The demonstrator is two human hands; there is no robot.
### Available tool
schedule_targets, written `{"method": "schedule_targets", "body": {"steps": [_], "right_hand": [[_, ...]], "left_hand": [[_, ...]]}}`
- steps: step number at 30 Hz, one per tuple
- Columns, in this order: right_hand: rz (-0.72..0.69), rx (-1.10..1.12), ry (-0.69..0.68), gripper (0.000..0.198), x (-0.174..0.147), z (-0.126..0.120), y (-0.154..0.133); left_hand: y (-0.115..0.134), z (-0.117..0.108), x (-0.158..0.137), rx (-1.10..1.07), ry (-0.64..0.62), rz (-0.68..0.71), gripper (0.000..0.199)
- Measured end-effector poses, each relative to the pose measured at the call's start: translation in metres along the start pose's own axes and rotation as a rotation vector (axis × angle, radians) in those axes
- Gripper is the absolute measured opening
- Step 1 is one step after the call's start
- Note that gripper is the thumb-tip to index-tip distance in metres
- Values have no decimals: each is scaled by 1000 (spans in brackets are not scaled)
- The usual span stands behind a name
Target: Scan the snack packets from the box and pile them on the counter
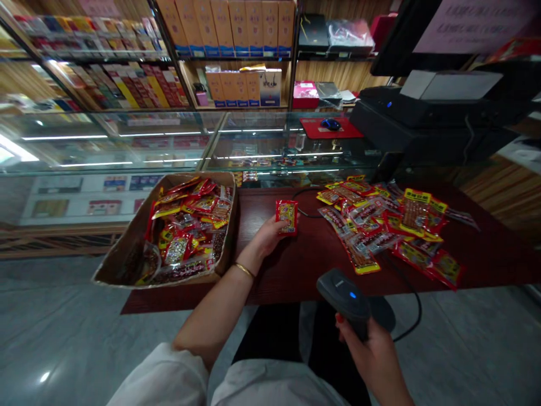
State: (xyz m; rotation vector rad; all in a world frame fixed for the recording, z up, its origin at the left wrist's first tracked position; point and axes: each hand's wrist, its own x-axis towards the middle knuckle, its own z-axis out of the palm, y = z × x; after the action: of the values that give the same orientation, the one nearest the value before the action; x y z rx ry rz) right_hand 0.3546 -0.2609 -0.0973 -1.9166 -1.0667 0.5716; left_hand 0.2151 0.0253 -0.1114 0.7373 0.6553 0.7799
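Note:
My left hand (pixel 270 235) is closed on a small red and yellow snack packet (pixel 287 215), held over the dark red table (pixel 274 282). A gold bangle circles that wrist. In my right hand (pixel 372 352) is a black barcode scanner (pixel 344 293) with a lit blue light, my fingers wrapped round its handle. The scanner's head points up and to the left, towards the packet. To the left, a cardboard box (pixel 230 225) holds many snack packets (pixel 180 248). On the right, a loose pile of similar packets (pixel 367 217) is spread over the table.
Behind the table runs a glass display counter (pixel 160 141), with a blue-lit mouse (pixel 330 124) on a red mat (pixel 308 131). A monitor (pixel 397 39) and black checkout equipment (pixel 422 113) stand at the back right. The scanner's cable (pixel 418 316) loops below the table edge.

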Motion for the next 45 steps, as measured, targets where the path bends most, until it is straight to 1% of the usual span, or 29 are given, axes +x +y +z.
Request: {"method": "schedule_targets", "body": {"steps": [3, 9, 15, 19, 24, 27, 34, 37, 40, 42, 44, 45], "right_hand": [[47, 32, 27, 53, -1, 1, -1], [75, 41, 41, 55, -1, 3, -2], [66, 50, 38, 57, 0, 4, -8], [60, 39, 34, 56, 1, 4, -7], [72, 31, 36, 55, 0, 5, -6], [76, 31, 43, 55, 0, 5, -6], [82, 69, 62, 56, -1, 7, -7], [72, 58, 73, 51, 2, 8, -6], [31, 49, 46, 46, 5, 6, -3], [-5, 56, 13, 44, 6, 4, -1], [-31, 45, -4, 42, 7, 0, 3], [-37, 33, -1, 41, 6, -2, 5]], "left_hand": [[-3, 0, -1, -26, 32, 19, 38], [-6, 0, -1, -45, 1, 61, 44], [-10, 3, -4, -28, -15, 65, 35], [-11, 3, -2, -38, -28, 65, 37], [-15, 0, 3, -36, -52, 110, 40], [-15, 0, 3, -33, -53, 105, 40], [-7, 5, -5, -35, -5, 54, 38], [-1, 9, -6, -29, 18, 24, 38], [4, 13, -7, -81, 45, -34, 36], [5, 16, -8, -93, 95, -62, 33], [3, 23, -6, -35, 164, -81, 27], [0, 29, -5, 11, 178, -100, 24]]}}
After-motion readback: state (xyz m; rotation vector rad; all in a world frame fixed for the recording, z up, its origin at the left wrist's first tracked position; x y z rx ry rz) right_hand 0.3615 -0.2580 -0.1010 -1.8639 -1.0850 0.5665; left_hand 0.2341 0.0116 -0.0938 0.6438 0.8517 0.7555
